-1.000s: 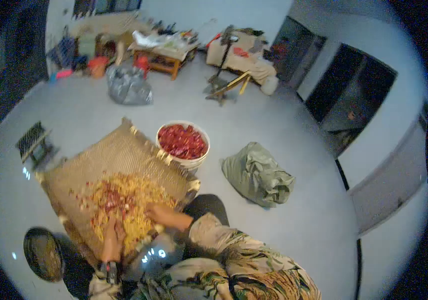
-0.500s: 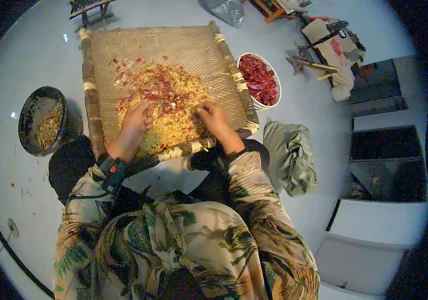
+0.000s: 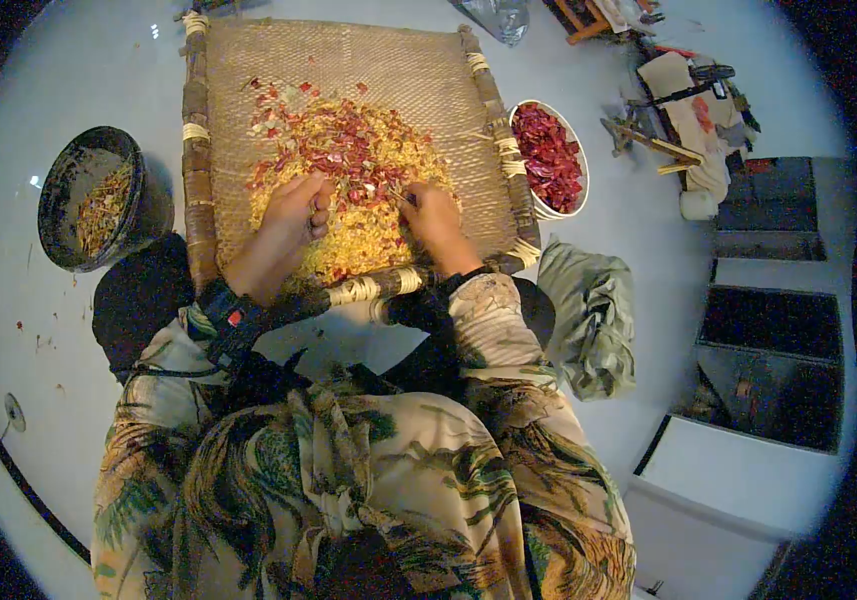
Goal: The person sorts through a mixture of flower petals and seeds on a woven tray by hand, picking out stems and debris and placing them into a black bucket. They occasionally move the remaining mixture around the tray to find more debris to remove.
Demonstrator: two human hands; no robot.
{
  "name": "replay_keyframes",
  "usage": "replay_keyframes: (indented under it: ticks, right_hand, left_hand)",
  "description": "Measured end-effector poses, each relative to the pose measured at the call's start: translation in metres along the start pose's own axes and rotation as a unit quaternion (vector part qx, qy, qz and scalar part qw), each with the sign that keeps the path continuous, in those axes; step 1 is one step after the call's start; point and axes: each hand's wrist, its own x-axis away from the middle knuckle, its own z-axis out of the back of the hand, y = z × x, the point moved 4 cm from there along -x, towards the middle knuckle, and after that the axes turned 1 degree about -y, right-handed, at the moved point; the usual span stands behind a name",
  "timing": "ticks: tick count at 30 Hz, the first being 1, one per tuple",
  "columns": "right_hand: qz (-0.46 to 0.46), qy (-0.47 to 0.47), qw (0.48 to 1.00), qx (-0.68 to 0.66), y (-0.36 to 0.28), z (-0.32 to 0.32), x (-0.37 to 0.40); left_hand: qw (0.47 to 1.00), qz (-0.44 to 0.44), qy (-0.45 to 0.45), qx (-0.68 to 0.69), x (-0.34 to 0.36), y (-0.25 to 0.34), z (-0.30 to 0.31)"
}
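Over a woven tray with a pole frame lies a spread of yellow seeds mixed with red dried chili pieces. My left hand is above the left part of the heap, its fingers curled closed; whatever they hold is hidden. To its right, my right hand has thumb and fingers pinched together at the edge of the red pieces. A small thin bit seems to be at those fingertips, too small to name.
A white bucket of red chili pieces stands right of the tray, with a greenish sack below it. At left is a black tub holding brownish bits. Cluttered items lie at upper right, near dark open compartments.
The view has shifted, so the tray and buckets sit differently in the picture. My hands are closer together, the right one having moved left over the heap.
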Motion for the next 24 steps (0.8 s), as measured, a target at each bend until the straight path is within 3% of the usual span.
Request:
replay_keyframes:
  ticks: [3, 6, 10, 12, 15, 16, 19, 22, 24]
  right_hand:
    - [-0.011, 0.006, 0.995, -0.097, 0.010, 0.003, 0.004]
    - [-0.009, 0.026, 0.994, -0.105, 0.016, 0.007, 0.004]
    - [-0.015, -0.046, 0.960, -0.274, 0.000, 0.017, 0.011]
    - [-0.004, -0.098, 0.925, -0.368, -0.029, 0.021, 0.017]
    - [0.100, 0.011, 0.919, -0.382, -0.075, 0.051, 0.026]
    - [0.090, 0.035, 0.919, -0.383, -0.074, 0.051, 0.023]
    - [0.070, 0.040, 0.978, -0.192, -0.069, 0.046, 0.015]
    - [0.226, 0.048, 0.964, -0.131, -0.083, 0.028, 0.013]
    - [0.246, 0.033, 0.968, -0.044, -0.092, 0.010, 0.011]
  left_hand:
    - [1.000, -0.008, 0.000, -0.002, -0.002, -0.002, 0.002]
    - [1.000, 0.013, 0.005, 0.005, -0.011, -0.010, 0.007]
    - [0.996, 0.018, -0.026, -0.086, -0.010, -0.013, 0.009]
    - [0.997, 0.056, 0.047, -0.037, -0.001, -0.011, -0.002]
    - [0.991, 0.071, 0.117, -0.003, 0.016, 0.000, -0.026]
    - [0.992, 0.053, 0.112, 0.010, 0.014, -0.001, -0.024]
    - [0.996, -0.034, 0.054, 0.068, -0.007, -0.002, 0.002]
    - [0.989, -0.084, 0.101, 0.068, -0.015, 0.016, 0.025]
    - [0.986, -0.116, 0.073, 0.094, -0.010, 0.028, 0.026]
